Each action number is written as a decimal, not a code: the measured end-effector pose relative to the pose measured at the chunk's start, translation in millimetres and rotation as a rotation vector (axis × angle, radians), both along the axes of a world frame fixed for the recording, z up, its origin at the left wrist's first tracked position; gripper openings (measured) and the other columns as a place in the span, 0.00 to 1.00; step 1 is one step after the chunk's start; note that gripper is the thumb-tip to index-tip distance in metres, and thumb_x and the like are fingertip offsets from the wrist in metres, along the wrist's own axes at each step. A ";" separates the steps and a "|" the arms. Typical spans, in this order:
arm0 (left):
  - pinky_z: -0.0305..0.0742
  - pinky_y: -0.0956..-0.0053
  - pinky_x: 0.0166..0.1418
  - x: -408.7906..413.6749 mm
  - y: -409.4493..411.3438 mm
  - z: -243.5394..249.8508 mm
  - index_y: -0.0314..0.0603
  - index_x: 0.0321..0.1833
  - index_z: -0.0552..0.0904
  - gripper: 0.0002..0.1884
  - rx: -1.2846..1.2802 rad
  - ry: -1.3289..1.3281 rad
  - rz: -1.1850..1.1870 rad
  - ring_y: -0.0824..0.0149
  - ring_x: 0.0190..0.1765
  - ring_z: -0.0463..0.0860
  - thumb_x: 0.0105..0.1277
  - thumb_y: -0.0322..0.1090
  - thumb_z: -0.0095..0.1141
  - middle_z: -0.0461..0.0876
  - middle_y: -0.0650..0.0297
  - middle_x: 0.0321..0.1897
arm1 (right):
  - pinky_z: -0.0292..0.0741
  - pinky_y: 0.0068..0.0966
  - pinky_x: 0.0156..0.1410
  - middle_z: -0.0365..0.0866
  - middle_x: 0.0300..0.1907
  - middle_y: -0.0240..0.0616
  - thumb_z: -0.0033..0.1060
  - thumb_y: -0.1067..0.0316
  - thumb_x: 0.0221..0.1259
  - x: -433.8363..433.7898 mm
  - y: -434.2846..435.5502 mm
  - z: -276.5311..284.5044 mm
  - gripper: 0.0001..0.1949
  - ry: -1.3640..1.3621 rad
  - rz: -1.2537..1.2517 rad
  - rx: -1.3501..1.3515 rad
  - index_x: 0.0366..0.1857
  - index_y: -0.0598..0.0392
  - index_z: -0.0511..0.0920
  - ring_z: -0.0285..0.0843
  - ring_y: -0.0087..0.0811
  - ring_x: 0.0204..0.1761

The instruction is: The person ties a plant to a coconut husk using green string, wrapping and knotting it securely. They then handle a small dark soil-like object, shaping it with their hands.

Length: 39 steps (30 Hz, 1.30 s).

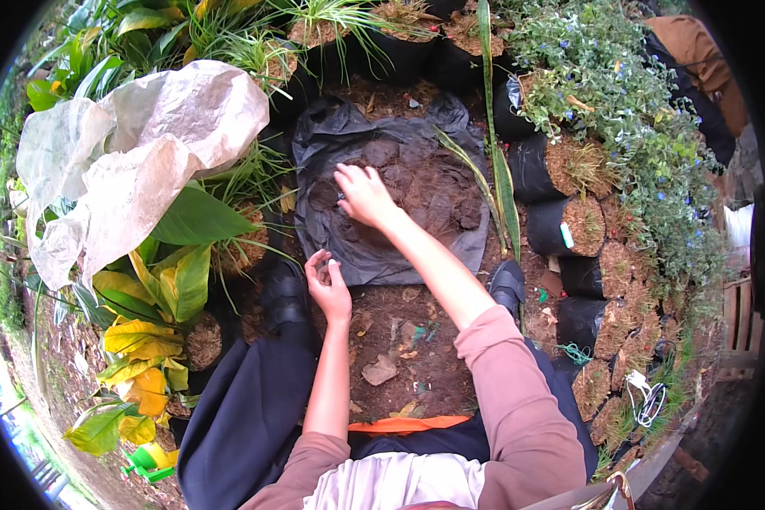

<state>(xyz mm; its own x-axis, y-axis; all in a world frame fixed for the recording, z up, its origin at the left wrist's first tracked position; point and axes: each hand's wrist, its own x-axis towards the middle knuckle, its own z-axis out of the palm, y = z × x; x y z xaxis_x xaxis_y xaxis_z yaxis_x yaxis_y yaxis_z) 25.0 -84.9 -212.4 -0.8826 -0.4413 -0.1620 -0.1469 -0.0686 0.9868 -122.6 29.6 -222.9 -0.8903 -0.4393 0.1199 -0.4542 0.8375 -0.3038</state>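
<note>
A black plastic sheet (389, 271) lies on the soil before me, its edges crumpled. Dark brown, fibrous clumps (414, 182) are heaped on it, with loose reddish-brown fibres among them. Over the left part of the heap is my right hand (364, 196), palm down with its fingers bent. A small pale spot shows by its fingertips; whether it is something held I cannot tell. My left hand (329, 290) hovers near the sheet's lower left edge, loosely curled, its thumb apart and nothing visible in it.
Black grow bags (535, 167) of plants border the sheet. Long snake plant leaves (503, 191) lie along its right side. A crumpled translucent sheet (146, 140) covers plants at left. A white cable (647, 401), a green-and-yellow plastic item (150, 460) and a person's brown clothing (701, 57) are farther out.
</note>
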 end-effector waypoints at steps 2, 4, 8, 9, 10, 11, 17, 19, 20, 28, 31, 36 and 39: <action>0.73 0.77 0.49 -1.1 -0.5 2.2 0.34 0.52 0.70 0.13 -0.016 0.003 -0.002 0.72 0.43 0.75 0.64 0.23 0.47 0.74 0.60 0.45 | 0.55 0.49 0.69 0.59 0.66 0.43 0.65 0.57 0.49 -8.1 -24.9 -9.7 0.36 -0.083 0.033 0.111 0.62 0.60 0.61 0.58 0.40 0.66; 0.73 0.78 0.48 -1.0 -5.2 0.9 0.34 0.52 0.70 0.13 -0.008 -0.013 0.002 0.73 0.43 0.75 0.64 0.23 0.47 0.74 0.60 0.45 | 0.53 0.52 0.69 0.62 0.64 0.43 0.63 0.58 0.50 -10.3 -43.0 -17.0 0.36 -0.116 0.044 0.165 0.63 0.59 0.61 0.58 0.40 0.66; 0.73 0.79 0.47 -7.0 -12.4 -1.1 0.35 0.52 0.70 0.13 -0.016 0.046 0.035 0.73 0.42 0.76 0.65 0.23 0.46 0.73 0.60 0.45 | 0.54 0.54 0.68 0.72 0.48 0.38 0.56 0.67 0.50 -10.9 -52.6 -34.6 0.16 0.073 0.015 0.140 0.46 0.57 0.74 0.68 0.37 0.55; 0.73 0.79 0.47 -6.9 -14.9 -4.0 0.35 0.52 0.70 0.13 -0.017 0.052 0.041 0.73 0.41 0.76 0.65 0.23 0.46 0.73 0.61 0.45 | 0.54 0.53 0.68 0.73 0.44 0.37 0.55 0.69 0.50 -8.7 -48.4 -34.0 0.13 0.064 0.027 0.151 0.41 0.56 0.77 0.69 0.37 0.53; 0.73 0.79 0.47 -6.4 -17.2 -6.4 0.35 0.52 0.70 0.13 -0.017 0.058 0.045 0.73 0.41 0.76 0.65 0.24 0.46 0.73 0.61 0.45 | 0.55 0.53 0.68 0.72 0.42 0.37 0.56 0.69 0.49 -5.9 -44.5 -33.0 0.10 0.070 0.025 0.100 0.37 0.56 0.77 0.70 0.36 0.50; 0.73 0.80 0.47 -5.3 -18.9 -8.4 0.35 0.52 0.70 0.12 -0.006 0.048 0.052 0.73 0.41 0.76 0.65 0.24 0.46 0.73 0.61 0.45 | 0.55 0.53 0.67 0.72 0.39 0.36 0.57 0.70 0.48 -2.8 -40.3 -31.7 0.08 0.077 0.020 0.049 0.33 0.55 0.77 0.70 0.36 0.48; 0.73 0.80 0.47 -4.9 -18.4 -13.3 0.35 0.52 0.70 0.12 0.047 0.021 0.074 0.73 0.41 0.76 0.65 0.23 0.46 0.73 0.61 0.44 | 0.55 0.52 0.66 0.75 0.34 0.35 0.64 0.67 0.44 21.9 -5.8 -9.2 0.08 0.008 -0.060 -0.193 0.28 0.54 0.77 0.72 0.35 0.46; 0.73 0.80 0.47 -4.7 -16.7 -11.7 0.35 0.52 0.70 0.13 0.025 0.016 0.063 0.73 0.41 0.76 0.65 0.23 0.47 0.74 0.61 0.44 | 0.55 0.52 0.66 0.76 0.33 0.35 0.64 0.66 0.45 31.6 4.2 1.6 0.08 -0.052 -0.175 -0.275 0.28 0.54 0.77 0.73 0.35 0.47; 0.73 0.80 0.47 -4.7 -15.8 -10.8 0.35 0.52 0.70 0.13 0.014 0.013 0.057 0.73 0.41 0.76 0.65 0.23 0.47 0.74 0.61 0.44 | 0.54 0.52 0.66 0.78 0.33 0.34 0.65 0.65 0.46 36.3 7.9 6.7 0.08 -0.062 -0.255 -0.354 0.28 0.55 0.78 0.73 0.34 0.48; 0.74 0.77 0.49 -5.1 0.3 0.5 0.35 0.52 0.71 0.13 0.021 0.013 -0.004 0.73 0.41 0.76 0.65 0.24 0.47 0.74 0.60 0.46 | 0.70 0.30 0.57 0.80 0.43 0.41 0.67 0.70 0.48 63.9 31.4 20.8 0.08 -0.291 -0.533 -1.070 0.27 0.62 0.78 0.77 0.33 0.48; 0.74 0.76 0.49 -6.7 3.1 4.4 0.35 0.53 0.71 0.13 0.099 -0.011 -0.054 0.72 0.43 0.76 0.66 0.26 0.48 0.74 0.60 0.48 | 0.69 0.29 0.56 0.79 0.44 0.42 0.69 0.69 0.47 73.2 27.9 28.3 0.09 -0.314 -0.568 -1.179 0.25 0.63 0.78 0.76 0.32 0.49; 0.72 0.78 0.54 -15.5 15.1 19.9 0.29 0.58 0.70 0.20 0.378 0.016 -0.138 0.71 0.49 0.77 0.65 0.30 0.55 0.75 0.58 0.51 | 0.68 0.30 0.57 0.79 0.45 0.41 0.71 0.68 0.46 96.3 22.0 29.1 0.09 -0.335 -0.544 -1.121 0.27 0.61 0.80 0.74 0.31 0.50; 0.71 0.78 0.55 -16.0 13.7 16.1 0.29 0.54 0.74 0.17 0.228 -0.052 -0.157 0.72 0.50 0.77 0.63 0.28 0.57 0.78 0.58 0.48 | 0.70 0.25 0.55 0.78 0.46 0.40 0.70 0.70 0.47 106.4 23.3 29.8 0.10 -0.404 -0.533 -1.142 0.32 0.62 0.80 0.75 0.27 0.49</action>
<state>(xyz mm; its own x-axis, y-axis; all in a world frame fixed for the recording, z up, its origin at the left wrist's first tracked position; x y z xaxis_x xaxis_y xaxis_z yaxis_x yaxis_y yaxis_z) 8.9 -71.2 -196.3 -0.9252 -0.2469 -0.2882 -0.2232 -0.2602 0.9394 -16.2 52.9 -193.1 -0.9815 0.1432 -0.1267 0.1377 0.0690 -0.9881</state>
